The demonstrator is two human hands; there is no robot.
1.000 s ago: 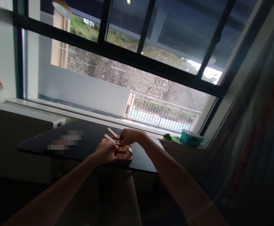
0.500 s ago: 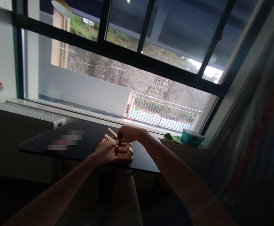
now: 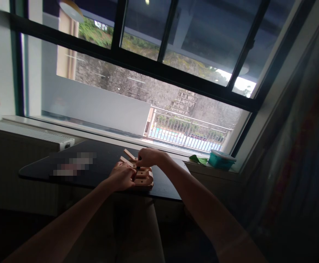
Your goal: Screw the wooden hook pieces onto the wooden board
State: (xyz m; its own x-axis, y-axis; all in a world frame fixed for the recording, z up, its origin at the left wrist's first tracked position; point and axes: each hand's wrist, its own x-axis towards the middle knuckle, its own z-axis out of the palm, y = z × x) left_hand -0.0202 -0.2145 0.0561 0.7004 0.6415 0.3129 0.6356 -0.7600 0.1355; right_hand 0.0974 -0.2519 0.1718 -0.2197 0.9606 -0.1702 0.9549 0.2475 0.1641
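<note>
A light wooden piece (image 3: 144, 174) with several slats, rounded ends and small dark holes lies near the front edge of the dark table. My left hand (image 3: 122, 176) is closed on its left side, with the thumb and fingertips by a dark shaft. From above, my right hand (image 3: 148, 157) wraps round a dark-handled tool that looks like a screwdriver (image 3: 138, 168). The tool stands steeply, pointing down to the wood beside my left fingertips. Its tip is hidden, and fingers cover most of the handle.
The black table (image 3: 93, 148) stands against a wide window sill. A blurred-out patch (image 3: 73, 164) covers something on its left. A teal lidded box (image 3: 221, 160) and a green leaf-like thing (image 3: 198, 159) sit on the sill at right. A radiator (image 3: 30, 135) runs along the left.
The view has shifted slightly. My right hand sits a little lower over the wood, and less of the tool's dark handle shows. My left hand keeps its hold.
</note>
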